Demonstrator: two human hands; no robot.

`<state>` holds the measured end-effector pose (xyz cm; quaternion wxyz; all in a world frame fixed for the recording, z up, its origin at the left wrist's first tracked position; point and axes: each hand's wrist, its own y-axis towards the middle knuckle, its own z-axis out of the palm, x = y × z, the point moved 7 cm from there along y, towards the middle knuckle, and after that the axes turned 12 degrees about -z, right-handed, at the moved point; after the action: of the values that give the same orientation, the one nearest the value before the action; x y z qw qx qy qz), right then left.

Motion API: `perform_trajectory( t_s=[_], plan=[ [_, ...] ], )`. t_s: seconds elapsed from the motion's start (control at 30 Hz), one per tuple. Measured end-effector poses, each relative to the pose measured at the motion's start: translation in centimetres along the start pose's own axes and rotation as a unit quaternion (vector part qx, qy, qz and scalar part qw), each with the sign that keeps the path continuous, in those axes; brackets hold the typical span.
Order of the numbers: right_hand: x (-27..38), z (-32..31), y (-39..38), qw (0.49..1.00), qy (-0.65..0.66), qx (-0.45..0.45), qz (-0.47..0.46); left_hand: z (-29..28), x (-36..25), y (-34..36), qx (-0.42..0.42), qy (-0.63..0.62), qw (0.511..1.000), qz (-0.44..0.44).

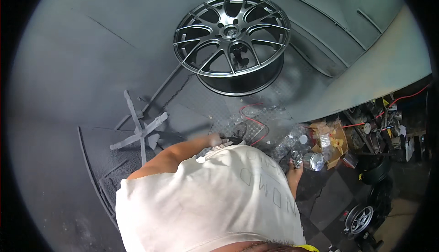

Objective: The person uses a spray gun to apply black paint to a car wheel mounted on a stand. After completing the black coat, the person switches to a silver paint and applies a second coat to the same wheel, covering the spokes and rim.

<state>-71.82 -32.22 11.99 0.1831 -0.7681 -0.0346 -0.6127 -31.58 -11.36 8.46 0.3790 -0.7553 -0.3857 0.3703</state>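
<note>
My left hand [216, 140] is in front of my belly, its fingers closed and partly hidden by my shirt. A dark object [234, 140] shows at its fingertips; its kind does not show. My right hand [295, 171] is low on the right, fingers bent around a small shiny object [297, 159] I cannot make out. Close beside that hand stands a round silver metal can [314, 161]. Ahead of me a dark grey multi-spoke car wheel rim [231, 32] lies face up, raised above the floor on a support [239, 58] visible between the spokes.
A grey-coated cross-shaped stand [142, 132] is on the left. A thin red hose [256, 123] curves over the floor ahead. Clear plastic bottles [290, 142], a torn cardboard box [337, 144] and cluttered shelves [388, 128] are on the right. Another wheel [359, 219] lies at lower right.
</note>
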Motion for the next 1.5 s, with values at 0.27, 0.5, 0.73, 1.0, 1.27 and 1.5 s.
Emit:
perform_trajectory(
  t_s=[0.27,0.5,0.73,1.0,1.27,1.5],
  plan=[
    [1.9,0.2,3.7,0.993,-0.061,0.072,-0.078,-1.4,0.0,-3.4,-0.124,-0.055,0.991,0.005],
    [17.3,3.9,4.3,0.988,-0.051,0.140,-0.037,-4.2,-4.1,-1.6,-0.117,-0.177,0.977,0.022],
    [30.6,7.6,5.0,0.982,0.004,0.181,-0.059,-6.9,-7.0,5.2,0.083,-0.418,0.904,0.035],
    [51.5,13.8,5.6,0.971,0.000,0.214,-0.105,-10.4,-6.5,9.0,0.237,-0.667,0.707,-0.007],
    [58.6,19.4,8.9,0.970,-0.089,0.167,-0.152,-11.4,-5.0,9.6,0.326,-0.644,0.692,-0.025],
    [59.3,18.6,13.9,0.957,-0.193,0.113,-0.183,-10.7,-3.6,11.4,0.316,-0.628,0.711,-0.023]
  ],
)
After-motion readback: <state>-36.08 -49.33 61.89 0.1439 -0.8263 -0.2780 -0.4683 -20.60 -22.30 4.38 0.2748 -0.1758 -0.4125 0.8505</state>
